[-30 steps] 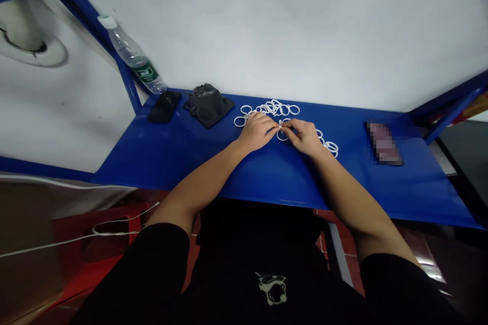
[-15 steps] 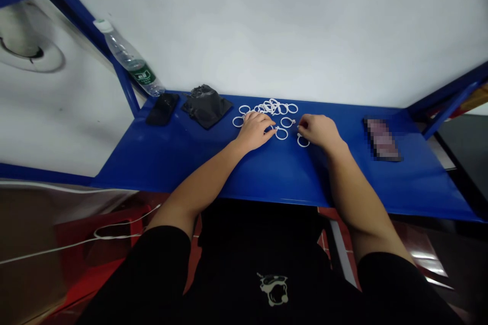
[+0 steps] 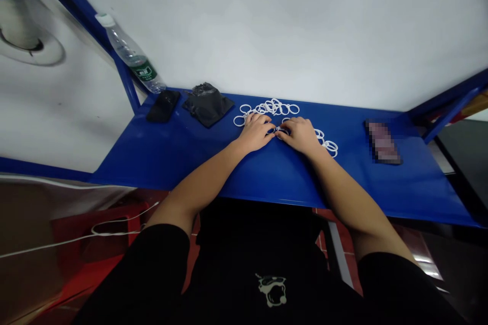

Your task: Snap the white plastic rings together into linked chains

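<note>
Several thin white rings, each with a small nub like a curtain ring's eyelet, lie on the blue shelf. A cluster of rings (image 3: 273, 106) sits behind my hands. My left hand (image 3: 254, 132) rests over a few of them, palm down, its fingers spread and slightly bent. Close beside it, my right hand (image 3: 299, 133) has its thumb and forefinger at a white ring (image 3: 284, 132) that its fingers partly cover. Another small group of rings (image 3: 331, 148) lies beside my right wrist, some overlapping. One more ring (image 3: 239, 121) shows left of my left fingers.
The blue shelf (image 3: 152, 157) meets a white wall. A black crumpled bag (image 3: 209, 105) and a dark phone (image 3: 163, 106) lie on the left. A plastic bottle (image 3: 133, 56) leans in the corner. A blurred-out phone-like object (image 3: 383, 142) lies on the right.
My right hand has moved left, close to my left hand, uncovering the rings on the right. My left hand has stayed in place.
</note>
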`<state>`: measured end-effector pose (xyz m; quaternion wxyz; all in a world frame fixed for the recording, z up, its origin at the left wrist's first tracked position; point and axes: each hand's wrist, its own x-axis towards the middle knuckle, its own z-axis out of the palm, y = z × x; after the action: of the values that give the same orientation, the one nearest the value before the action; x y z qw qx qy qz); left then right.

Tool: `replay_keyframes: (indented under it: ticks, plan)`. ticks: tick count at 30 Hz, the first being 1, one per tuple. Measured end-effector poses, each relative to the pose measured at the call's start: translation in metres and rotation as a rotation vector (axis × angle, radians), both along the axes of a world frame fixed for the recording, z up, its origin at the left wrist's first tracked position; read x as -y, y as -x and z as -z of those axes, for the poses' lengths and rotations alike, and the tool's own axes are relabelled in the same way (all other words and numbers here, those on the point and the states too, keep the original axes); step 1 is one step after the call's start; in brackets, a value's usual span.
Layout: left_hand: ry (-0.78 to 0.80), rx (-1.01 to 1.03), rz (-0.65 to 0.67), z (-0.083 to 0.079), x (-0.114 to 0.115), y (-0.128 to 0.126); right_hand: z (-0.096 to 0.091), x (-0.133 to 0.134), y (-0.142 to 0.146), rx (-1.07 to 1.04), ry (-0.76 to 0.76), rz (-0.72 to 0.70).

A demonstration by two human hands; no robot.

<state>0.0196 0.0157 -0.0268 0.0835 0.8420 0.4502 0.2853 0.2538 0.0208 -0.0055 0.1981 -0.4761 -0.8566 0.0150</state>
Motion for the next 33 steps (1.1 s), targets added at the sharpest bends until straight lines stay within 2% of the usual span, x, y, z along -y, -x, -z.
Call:
replay_keyframes:
  ticks: [6, 17, 21, 28, 33]
  plan:
    - [0.005, 0.002, -0.002, -0.001, 0.000, 0.000, -0.005, 0.000, -0.005, -0.016, 0.064, -0.051]
    - [-0.063, 0.101, 0.031, -0.012, 0.002, -0.001, -0.019, 0.009, 0.001, -0.314, 0.036, -0.220]
    - [-0.072, 0.094, 0.047, -0.012, 0.000, 0.000, -0.022, 0.011, 0.000, -0.313, 0.056, -0.221]
    - [-0.051, 0.084, 0.181, -0.012, -0.001, 0.003, -0.022, 0.011, 0.001, -0.299, 0.077, -0.222]
    - [-0.069, 0.078, 0.213, -0.013, 0.000, 0.004, -0.024, 0.012, 0.000, -0.325, 0.069, -0.246]
